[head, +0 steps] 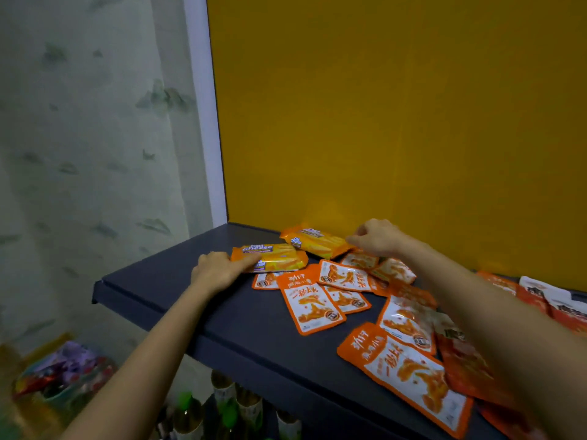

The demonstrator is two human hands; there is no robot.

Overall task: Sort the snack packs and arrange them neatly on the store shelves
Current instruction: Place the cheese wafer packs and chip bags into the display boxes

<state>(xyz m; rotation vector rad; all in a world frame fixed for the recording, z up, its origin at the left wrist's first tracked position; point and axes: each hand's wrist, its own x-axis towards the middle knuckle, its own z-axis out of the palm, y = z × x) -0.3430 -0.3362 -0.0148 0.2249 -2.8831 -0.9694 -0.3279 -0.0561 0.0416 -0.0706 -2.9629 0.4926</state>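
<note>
While the left hand (219, 270) fingers clamp one cheese cracker pack (270, 257) and the right hand (376, 238) pinches the other cracker pack (314, 242), they're probably splitting these from the orange pouches (309, 303) littering the shelf (178, 282).

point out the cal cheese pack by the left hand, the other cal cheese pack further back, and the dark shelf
near Cal Cheese pack (275, 258), head view, middle of its yellow front
far Cal Cheese pack (317, 242), head view, centre of wrapper
dark shelf (178, 281), head view, bare top near its left end

"Cal Cheese" on two yellow wafer packs (270, 257); orange sachets (309, 301) print unreadable
</note>
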